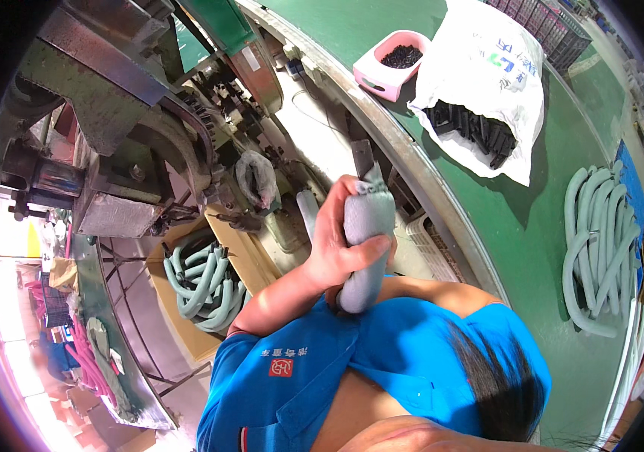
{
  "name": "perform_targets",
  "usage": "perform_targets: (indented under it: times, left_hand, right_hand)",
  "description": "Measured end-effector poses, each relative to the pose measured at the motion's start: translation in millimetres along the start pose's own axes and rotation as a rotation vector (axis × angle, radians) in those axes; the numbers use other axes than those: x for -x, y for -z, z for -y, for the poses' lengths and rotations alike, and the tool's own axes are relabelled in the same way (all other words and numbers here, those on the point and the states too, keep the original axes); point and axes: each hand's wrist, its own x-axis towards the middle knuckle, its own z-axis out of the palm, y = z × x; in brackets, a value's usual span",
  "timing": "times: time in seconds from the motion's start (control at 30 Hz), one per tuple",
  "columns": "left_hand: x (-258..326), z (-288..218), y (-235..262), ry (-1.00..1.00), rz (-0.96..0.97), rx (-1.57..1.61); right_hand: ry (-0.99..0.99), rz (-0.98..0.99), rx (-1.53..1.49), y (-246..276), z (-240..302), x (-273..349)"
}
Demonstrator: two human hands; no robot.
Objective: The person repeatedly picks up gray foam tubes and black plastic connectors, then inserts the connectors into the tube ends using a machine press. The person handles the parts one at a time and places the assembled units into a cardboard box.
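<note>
Green floor [518, 226]; white sack [488, 68]; pink tub [382, 71].

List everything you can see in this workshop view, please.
Grey foam sleeve: one, grey, gripped upright in a hand at the centre.
Curved foam tubes: a heap, pale green, in a cardboard box at lower left.
Foam tubes: a pile, pale green, on the green floor at right.
White sack: one, white, open on the floor, black pieces spilling from it.
Pink tub: one, pink, beside the sack, holding small black bits.
Machine: one, dark metal, upper left.
Hand: one, closed round the grey sleeve; which hand it is cannot be told, and the other is not seen.
</note>
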Motion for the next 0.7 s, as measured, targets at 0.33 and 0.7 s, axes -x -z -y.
perform_targets:
  times: [0.33,0.7]
  left_hand:
    - [3,3,6,0.139,0.289,-0.005]
    - [20,11,13,0.156,0.002,-0.171]
  right_hand:
    - [-0.125,0.101,0.341,11,-7,15]
    - [0.715,-0.669,0.604,13,120,28]
